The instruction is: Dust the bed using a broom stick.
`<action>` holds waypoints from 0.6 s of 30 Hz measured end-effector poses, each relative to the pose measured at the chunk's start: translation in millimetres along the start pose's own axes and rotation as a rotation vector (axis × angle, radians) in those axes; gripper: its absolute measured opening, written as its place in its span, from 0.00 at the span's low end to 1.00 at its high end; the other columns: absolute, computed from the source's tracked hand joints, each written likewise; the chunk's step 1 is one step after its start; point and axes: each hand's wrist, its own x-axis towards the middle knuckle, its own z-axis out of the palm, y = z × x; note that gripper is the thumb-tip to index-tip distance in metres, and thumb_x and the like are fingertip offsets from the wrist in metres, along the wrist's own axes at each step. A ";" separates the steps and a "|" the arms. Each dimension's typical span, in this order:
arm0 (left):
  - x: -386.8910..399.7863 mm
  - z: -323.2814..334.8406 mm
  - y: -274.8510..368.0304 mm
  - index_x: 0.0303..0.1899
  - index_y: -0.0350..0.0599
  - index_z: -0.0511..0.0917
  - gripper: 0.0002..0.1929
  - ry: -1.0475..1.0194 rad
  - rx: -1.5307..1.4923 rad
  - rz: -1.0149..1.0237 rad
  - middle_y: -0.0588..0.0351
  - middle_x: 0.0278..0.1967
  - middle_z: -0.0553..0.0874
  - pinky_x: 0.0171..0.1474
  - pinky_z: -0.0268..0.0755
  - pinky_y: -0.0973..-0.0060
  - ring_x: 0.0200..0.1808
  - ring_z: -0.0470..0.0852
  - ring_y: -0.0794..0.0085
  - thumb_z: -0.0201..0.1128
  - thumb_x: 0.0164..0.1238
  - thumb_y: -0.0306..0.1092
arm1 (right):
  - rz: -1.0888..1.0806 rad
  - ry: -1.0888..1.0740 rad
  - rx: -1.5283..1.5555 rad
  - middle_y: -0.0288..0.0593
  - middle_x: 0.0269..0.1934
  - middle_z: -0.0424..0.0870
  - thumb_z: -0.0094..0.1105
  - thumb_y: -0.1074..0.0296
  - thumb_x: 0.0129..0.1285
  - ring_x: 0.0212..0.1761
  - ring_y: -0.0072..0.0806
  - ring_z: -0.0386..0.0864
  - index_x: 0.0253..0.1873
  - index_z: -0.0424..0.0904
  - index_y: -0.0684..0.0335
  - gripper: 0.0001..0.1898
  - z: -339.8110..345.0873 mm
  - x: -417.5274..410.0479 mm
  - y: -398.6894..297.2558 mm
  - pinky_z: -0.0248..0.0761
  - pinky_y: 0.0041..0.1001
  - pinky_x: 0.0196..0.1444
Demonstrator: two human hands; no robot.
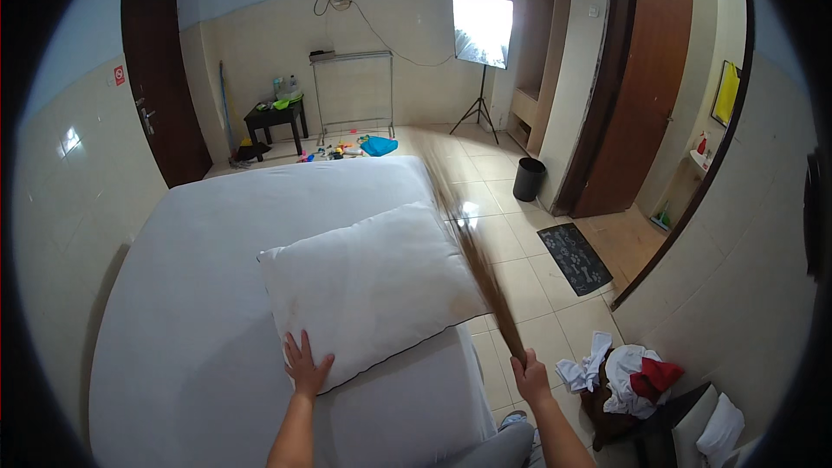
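Observation:
A white pillow point(377, 286) with dark piping lies tilted on the bed point(175, 318), which is covered by a white fitted sheet. It has faint brownish stains near two corners. My left hand point(307, 364) rests flat on the pillow's near-left corner, fingers spread. In my right hand point(533, 377), beyond the bed's right edge, is the bound end of a stick-bundle broom point(491, 279). The broom's thin brown bristles reach forward past the pillow's right side, and their far ends blur. Whether they touch the pillow I cannot tell.
On the right, a black bin point(530, 179), a dark patterned mat point(575, 259) and a pile of cloths point(630, 377) are around the tiled floor. A tripod light point(482, 32), a black side table point(276, 114) and scattered small items point(338, 152) stand beyond the bed.

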 end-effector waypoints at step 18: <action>-73.3 20.8 -68.1 0.53 0.31 0.66 0.21 0.344 -0.280 0.185 0.39 0.57 0.66 0.61 0.47 0.56 0.60 0.60 0.48 0.45 0.65 0.38 | 0.275 0.217 0.129 0.55 0.22 0.74 0.47 0.61 0.63 0.27 0.52 0.74 0.38 0.67 0.66 0.12 16.5 -20.6 6.8 0.65 0.38 0.30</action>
